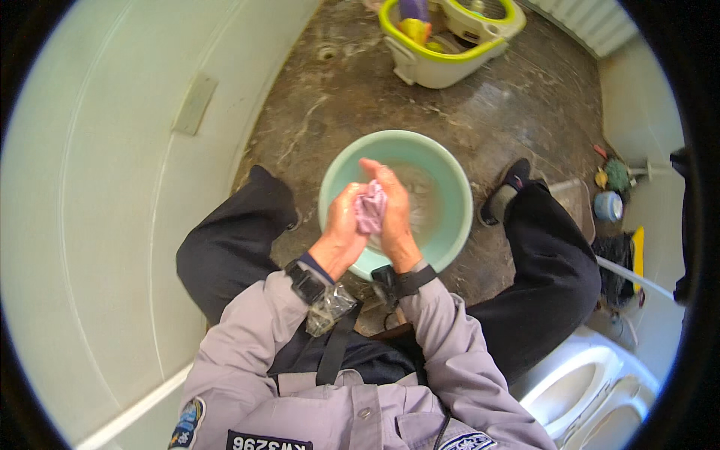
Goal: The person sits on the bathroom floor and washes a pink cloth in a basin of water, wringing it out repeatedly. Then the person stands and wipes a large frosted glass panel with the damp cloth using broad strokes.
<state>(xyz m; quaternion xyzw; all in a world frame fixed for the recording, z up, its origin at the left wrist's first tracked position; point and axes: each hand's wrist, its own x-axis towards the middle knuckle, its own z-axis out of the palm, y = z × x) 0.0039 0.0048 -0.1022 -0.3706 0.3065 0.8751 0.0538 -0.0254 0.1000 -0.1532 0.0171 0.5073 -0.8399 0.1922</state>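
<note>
A bunched pink cloth (pixel 370 208) is squeezed between my two palms. My left hand (pixel 346 222) presses it from one side and my right hand (pixel 395 211) from the other, with the fingers pointing away from me. Both hands are over a pale green plastic basin (pixel 457 225) on the floor between my feet. Cloudy water (pixel 422 197) lies in the basin, with something whitish in it that I cannot make out. Dark straps with small black devices circle both wrists.
A white mop bucket (pixel 444 70) with a lime-green rim stands ahead. The pale wall panel (pixel 129 169) rises close on the left. My shoe (pixel 506 191) is right of the basin. Several small items and a blue-and-white container (pixel 608 206) line the right wall. White plastic chair-like furniture (pixel 579 388) is at lower right.
</note>
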